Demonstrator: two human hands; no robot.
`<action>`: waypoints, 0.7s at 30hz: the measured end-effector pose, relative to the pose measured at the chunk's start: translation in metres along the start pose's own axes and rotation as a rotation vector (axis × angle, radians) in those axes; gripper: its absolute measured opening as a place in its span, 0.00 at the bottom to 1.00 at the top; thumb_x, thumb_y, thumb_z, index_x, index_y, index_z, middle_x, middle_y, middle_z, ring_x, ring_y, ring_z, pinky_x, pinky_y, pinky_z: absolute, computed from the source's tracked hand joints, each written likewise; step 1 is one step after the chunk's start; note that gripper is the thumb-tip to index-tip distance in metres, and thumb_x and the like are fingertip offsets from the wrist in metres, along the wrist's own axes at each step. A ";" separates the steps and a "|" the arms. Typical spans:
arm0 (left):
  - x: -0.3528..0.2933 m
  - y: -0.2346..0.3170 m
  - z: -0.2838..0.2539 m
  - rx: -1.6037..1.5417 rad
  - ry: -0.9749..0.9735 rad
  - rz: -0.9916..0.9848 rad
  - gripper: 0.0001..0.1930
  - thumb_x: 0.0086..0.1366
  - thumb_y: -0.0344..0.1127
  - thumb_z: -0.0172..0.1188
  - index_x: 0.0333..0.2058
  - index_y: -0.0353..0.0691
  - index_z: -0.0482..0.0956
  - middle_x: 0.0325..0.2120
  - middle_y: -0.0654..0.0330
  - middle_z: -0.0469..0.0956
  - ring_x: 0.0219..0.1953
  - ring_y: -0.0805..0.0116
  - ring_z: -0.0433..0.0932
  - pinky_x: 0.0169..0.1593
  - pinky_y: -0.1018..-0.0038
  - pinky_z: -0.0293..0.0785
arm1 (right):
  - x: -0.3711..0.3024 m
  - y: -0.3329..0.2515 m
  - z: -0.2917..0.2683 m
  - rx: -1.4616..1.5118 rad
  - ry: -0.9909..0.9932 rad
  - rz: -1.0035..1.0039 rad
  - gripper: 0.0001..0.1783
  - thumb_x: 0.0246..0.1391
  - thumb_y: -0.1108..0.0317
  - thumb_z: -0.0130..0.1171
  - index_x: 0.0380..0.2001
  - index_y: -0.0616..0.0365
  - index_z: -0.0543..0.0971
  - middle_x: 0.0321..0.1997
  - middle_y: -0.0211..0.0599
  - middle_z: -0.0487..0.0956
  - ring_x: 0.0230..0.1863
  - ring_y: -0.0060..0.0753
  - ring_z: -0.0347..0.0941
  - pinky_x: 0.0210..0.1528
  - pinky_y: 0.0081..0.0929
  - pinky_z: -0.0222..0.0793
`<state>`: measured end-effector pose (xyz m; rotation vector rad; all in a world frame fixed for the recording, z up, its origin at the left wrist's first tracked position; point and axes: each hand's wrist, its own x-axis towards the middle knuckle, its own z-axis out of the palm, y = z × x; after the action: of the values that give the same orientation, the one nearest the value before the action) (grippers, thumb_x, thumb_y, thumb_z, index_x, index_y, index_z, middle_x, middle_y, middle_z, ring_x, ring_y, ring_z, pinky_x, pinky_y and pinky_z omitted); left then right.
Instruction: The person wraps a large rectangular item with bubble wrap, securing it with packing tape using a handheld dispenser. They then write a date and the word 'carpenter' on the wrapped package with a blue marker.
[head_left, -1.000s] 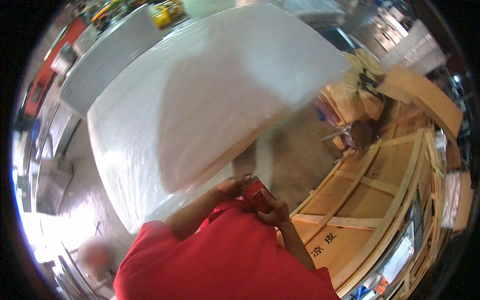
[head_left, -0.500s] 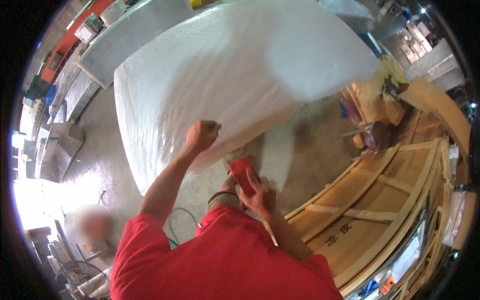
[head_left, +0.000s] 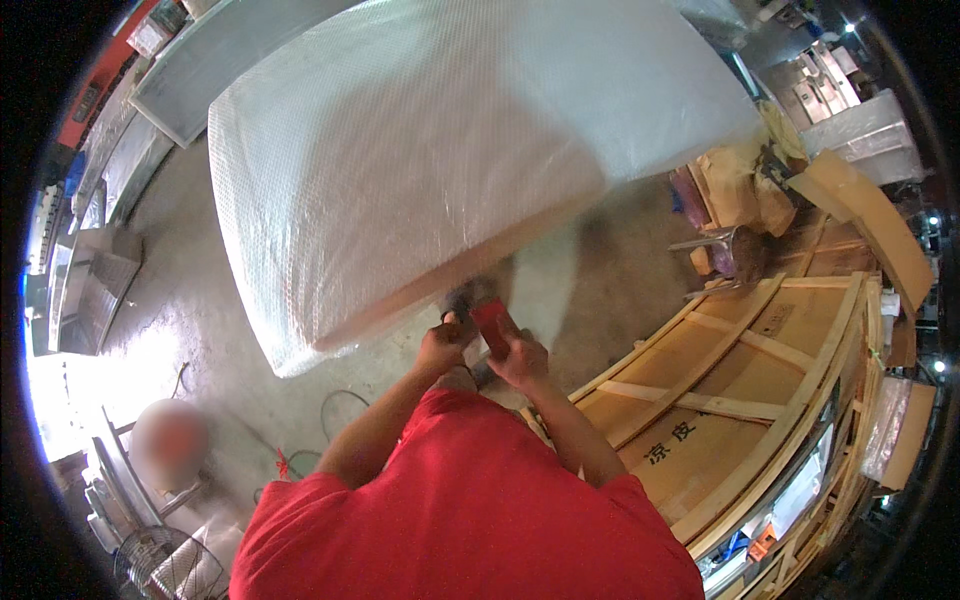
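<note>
A large boxy item wrapped in clear bubble wrap fills the space in front of me, its near edge just beyond my hands. My right hand is closed around a red, flat, block-shaped tool whose exact kind I cannot make out. Close beside it on the left, my left hand has its fingers curled together near the tool's far end. Whatever lies between those fingers is too small or hidden to name. Both hands are in front of my body, below the wrap's near edge.
A wooden-framed cardboard crate stands on my right, with brown bundles beyond it. At lower left are a wire fan cage and a blurred reddish shape. Grey metal pieces line the left; a thin hose lies on the floor.
My left hand has come down off the bubble wrap to beside the red tool. My right hand still holds the tool, slightly higher up. The view has shifted a little.
</note>
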<state>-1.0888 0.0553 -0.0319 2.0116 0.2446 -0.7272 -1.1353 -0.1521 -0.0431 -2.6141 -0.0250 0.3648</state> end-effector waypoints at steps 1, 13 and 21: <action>0.021 -0.014 0.005 -0.403 0.020 -0.018 0.15 0.68 0.39 0.59 0.48 0.36 0.79 0.39 0.58 0.83 0.42 0.56 0.80 0.47 0.65 0.76 | 0.002 -0.001 -0.003 0.020 -0.037 0.001 0.48 0.44 0.54 0.71 0.70 0.43 0.64 0.44 0.55 0.79 0.43 0.57 0.79 0.44 0.50 0.76; 0.065 -0.002 -0.011 -1.604 -0.094 -0.034 0.19 0.70 0.42 0.55 0.57 0.43 0.72 0.53 0.59 0.73 0.51 0.64 0.72 0.60 0.65 0.68 | 0.045 0.007 0.030 0.085 0.042 -0.089 0.47 0.44 0.54 0.71 0.69 0.41 0.64 0.45 0.54 0.78 0.43 0.58 0.78 0.44 0.50 0.77; 0.075 -0.010 -0.018 -1.470 -0.427 0.329 0.26 0.71 0.45 0.53 0.64 0.41 0.67 0.64 0.54 0.68 0.65 0.58 0.65 0.67 0.59 0.63 | 0.126 -0.041 0.024 0.291 0.000 -0.060 0.34 0.56 0.48 0.59 0.65 0.45 0.69 0.57 0.53 0.76 0.53 0.57 0.77 0.52 0.48 0.77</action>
<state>-1.0263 0.0669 -0.0766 0.4621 0.1109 -0.4737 -1.0183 -0.0944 -0.0754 -2.3202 -0.0460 0.3214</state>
